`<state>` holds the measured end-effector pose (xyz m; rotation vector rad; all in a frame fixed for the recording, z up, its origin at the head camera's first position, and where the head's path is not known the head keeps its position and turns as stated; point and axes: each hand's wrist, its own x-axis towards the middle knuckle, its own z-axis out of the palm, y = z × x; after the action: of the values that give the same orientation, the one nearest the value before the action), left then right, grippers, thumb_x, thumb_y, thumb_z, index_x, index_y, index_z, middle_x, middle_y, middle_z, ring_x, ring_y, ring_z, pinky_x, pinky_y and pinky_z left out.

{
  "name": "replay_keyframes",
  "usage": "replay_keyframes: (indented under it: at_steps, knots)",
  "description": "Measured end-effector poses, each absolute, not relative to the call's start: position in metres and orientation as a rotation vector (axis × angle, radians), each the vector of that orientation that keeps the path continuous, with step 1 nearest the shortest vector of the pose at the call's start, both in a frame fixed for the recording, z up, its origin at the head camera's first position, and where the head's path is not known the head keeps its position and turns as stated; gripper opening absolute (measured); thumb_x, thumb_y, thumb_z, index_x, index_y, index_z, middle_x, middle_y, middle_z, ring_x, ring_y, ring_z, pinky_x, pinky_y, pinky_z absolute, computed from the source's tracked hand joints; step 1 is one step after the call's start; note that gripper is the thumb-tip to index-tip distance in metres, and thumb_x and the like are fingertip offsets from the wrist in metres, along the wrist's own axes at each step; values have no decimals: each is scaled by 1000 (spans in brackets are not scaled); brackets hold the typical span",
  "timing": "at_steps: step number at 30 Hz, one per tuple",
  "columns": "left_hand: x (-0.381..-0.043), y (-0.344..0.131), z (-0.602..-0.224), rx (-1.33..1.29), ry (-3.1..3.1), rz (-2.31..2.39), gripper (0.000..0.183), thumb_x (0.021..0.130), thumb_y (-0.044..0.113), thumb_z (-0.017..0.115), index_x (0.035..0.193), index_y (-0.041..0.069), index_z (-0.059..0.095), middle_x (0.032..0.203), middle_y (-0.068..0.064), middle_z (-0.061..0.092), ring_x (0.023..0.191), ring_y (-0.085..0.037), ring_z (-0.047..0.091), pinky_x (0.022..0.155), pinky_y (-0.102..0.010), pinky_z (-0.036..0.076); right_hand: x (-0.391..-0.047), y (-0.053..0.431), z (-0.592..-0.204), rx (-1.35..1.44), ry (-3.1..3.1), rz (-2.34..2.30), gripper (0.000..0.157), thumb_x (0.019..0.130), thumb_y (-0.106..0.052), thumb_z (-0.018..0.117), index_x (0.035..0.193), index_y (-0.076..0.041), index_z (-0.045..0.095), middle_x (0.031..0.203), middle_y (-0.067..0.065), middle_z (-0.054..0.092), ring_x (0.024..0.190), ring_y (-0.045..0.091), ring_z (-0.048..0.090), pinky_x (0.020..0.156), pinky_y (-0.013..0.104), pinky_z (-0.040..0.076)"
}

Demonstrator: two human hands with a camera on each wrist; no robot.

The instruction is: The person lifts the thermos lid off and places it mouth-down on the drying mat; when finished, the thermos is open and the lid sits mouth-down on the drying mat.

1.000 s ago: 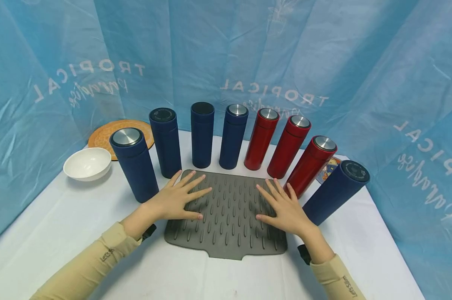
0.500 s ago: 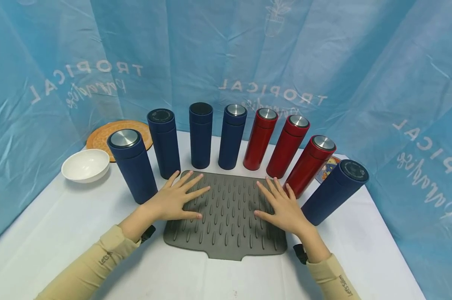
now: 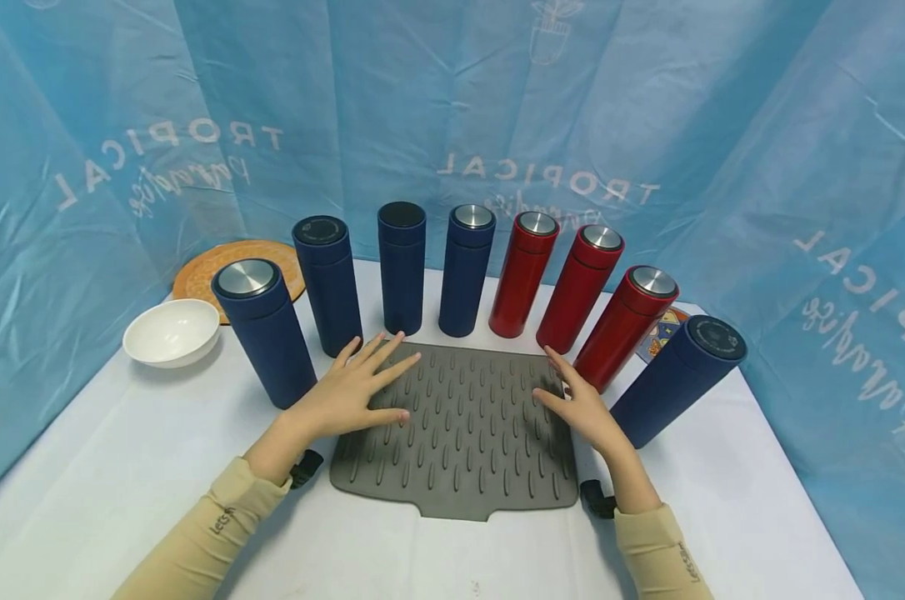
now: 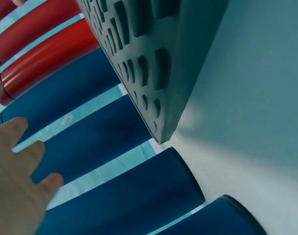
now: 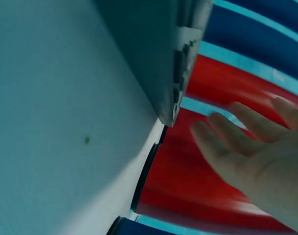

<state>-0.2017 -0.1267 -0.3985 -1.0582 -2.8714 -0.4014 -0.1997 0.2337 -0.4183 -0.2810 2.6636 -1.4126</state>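
Note:
Fingers spread, my left hand (image 3: 347, 390) is held over the left side of a grey mat (image 3: 460, 417) with raised ridges. My right hand (image 3: 586, 410) is over the mat's right edge, straight-fingered and turned partly on its side. Neither hand holds anything. Nearest the right hand stands a red thermos (image 3: 625, 329) with a silver lid top; the right wrist view shows the fingers (image 5: 222, 132) in front of red bottles. A navy thermos (image 3: 267, 333) stands just beyond the left wrist, and another navy thermos (image 3: 328, 287) is near the left fingertips.
Several navy and red thermoses curve around the mat's far side, with a navy one (image 3: 677, 383) at the right. A white bowl (image 3: 172, 333) and round orange-brown mat (image 3: 205, 265) lie at left. A patterned item (image 3: 661, 333) shows behind the right bottles. Blue curtain (image 3: 452, 100) surrounds the table.
My right hand has shifted slightly right and rolled onto its side, its fingers closer together. The left hand stays almost in place, fingers slightly raised. The bottles and mat have not moved.

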Motion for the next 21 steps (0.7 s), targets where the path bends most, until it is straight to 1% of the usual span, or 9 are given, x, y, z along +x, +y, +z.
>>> replay_keyframes:
  at_steps: [4,7,9,12,14,16,19,21]
  knots:
    - [-204,-128,-394,-1055,-2804,-485,78,85,59,52,148,24,22,155,-6,5,141,-32,8,110,-54,7,-203,242,-423,-231,2519,-1554,70,90,-27,59,148,-18,21,148,19,26,134,40,25,101,61,28]
    - [-203,-130,-388,-1044,-2712,-554,77,85,55,54,147,23,24,155,-5,8,141,-29,9,110,-53,12,-205,246,-426,-231,2494,-1578,66,90,-21,59,147,-14,25,147,20,28,132,41,28,100,59,30]
    - [-202,-132,-385,-1042,-2636,-600,75,85,54,55,147,22,26,154,-4,13,141,-28,13,109,-53,15,-205,246,-427,-240,2582,-1525,63,89,-17,60,144,-11,32,143,21,34,128,40,36,97,57,35]
    - [-199,-133,-380,-1048,-2506,-636,72,87,58,49,146,21,30,152,-6,24,138,-30,21,107,-52,21,-204,245,-428,-235,2812,-1345,58,84,-10,64,138,-6,42,133,22,44,113,38,49,87,51,45]
    - [-197,-134,-378,-1057,-2401,-663,70,88,59,44,144,19,34,148,-8,31,135,-31,28,106,-51,25,-203,244,-428,-222,2919,-1221,55,82,-7,65,134,-3,47,125,23,49,104,37,54,80,48,48]
    - [-196,-135,-375,-1057,-2272,-684,66,90,59,42,141,17,39,143,-10,39,132,-32,34,104,-50,28,-202,243,-429,-204,2955,-1141,55,80,-4,66,132,-1,49,120,24,51,100,36,56,77,46,49]
    - [-196,-136,-369,-1042,-2044,-713,58,91,51,47,133,12,50,133,-13,50,128,-33,39,101,-51,32,-202,244,-430,-169,2931,-1104,56,77,0,67,130,1,49,118,25,52,98,36,57,77,45,50]
    - [-196,-138,-364,-1001,-1908,-721,52,90,46,52,128,11,56,129,-12,54,127,-33,40,101,-51,32,-202,245,-432,-127,2915,-1074,58,75,2,68,130,1,49,116,26,51,97,36,58,76,44,50]
